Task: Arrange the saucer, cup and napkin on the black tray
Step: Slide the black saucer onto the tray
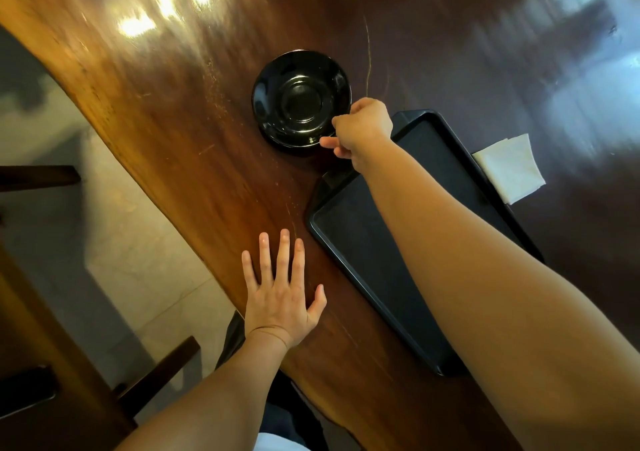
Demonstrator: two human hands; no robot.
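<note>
Nearest the camera, the left hand (282, 298) is laid flat on the glossy reddish-brown wooden table (180, 111), palm down and fingers spread, with nothing held. It is placed near the table's curved edge, just beside the long side of the flat rectangular black plastic tray (367, 243) with a raised rim. The tray is set at an angle across the table and nothing is seen lying on its visible surface; part of it is covered by the right forearm, which is stretched over it.

Past the tray's far corner, the right hand (360, 130) is curled, and its fingertips (327, 142) are closed onto the near rim of the round glossy black ceramic saucer (300, 99). The saucer is seen on the wood just beyond the tray's corner, outside the tray; whether it is resting flat or slightly raised cannot be told.

To the right, a folded white paper napkin (510, 168) is lain on the table against the tray's far long side, also outside it. No cup is shown in view. The far part of the table is blurred, with bright reflections.
</note>
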